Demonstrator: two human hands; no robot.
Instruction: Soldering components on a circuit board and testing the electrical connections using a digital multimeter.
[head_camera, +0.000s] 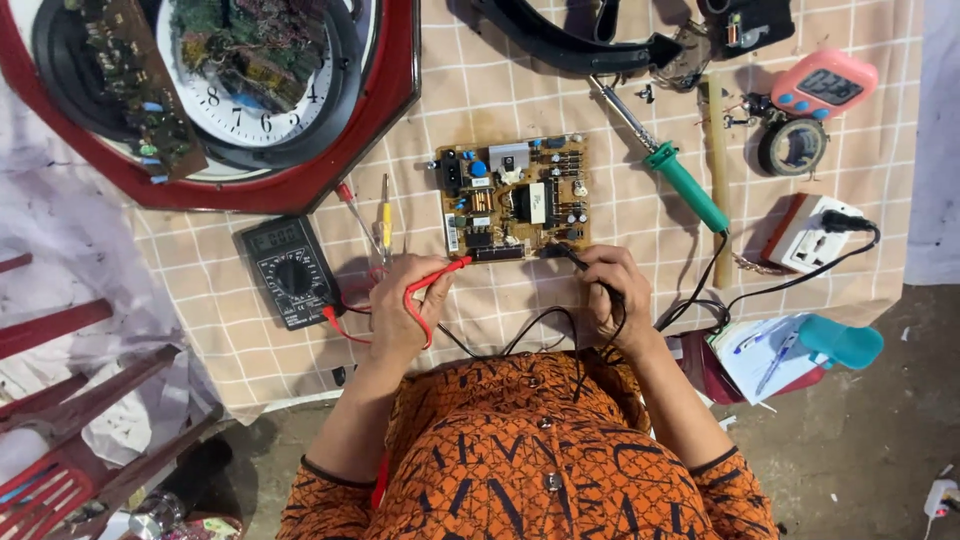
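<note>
A tan circuit board (515, 198) with black and blue parts lies on the checked tablecloth (640, 250). My left hand (400, 300) grips a red test probe (440, 275) whose tip touches the board's near left edge. My right hand (610, 290) holds a black test probe (572, 258) against the board's near right edge. Red and black leads run from both probes. A black multimeter (290, 270) rests left of my left hand.
A red-framed wall clock (230, 90) lies at the back left with a green board on it. A green-handled soldering iron (680, 180), a pink timer (825, 85), a tape roll (792, 147), a white socket adapter (810, 232) and screwdrivers (385, 215) surround the board.
</note>
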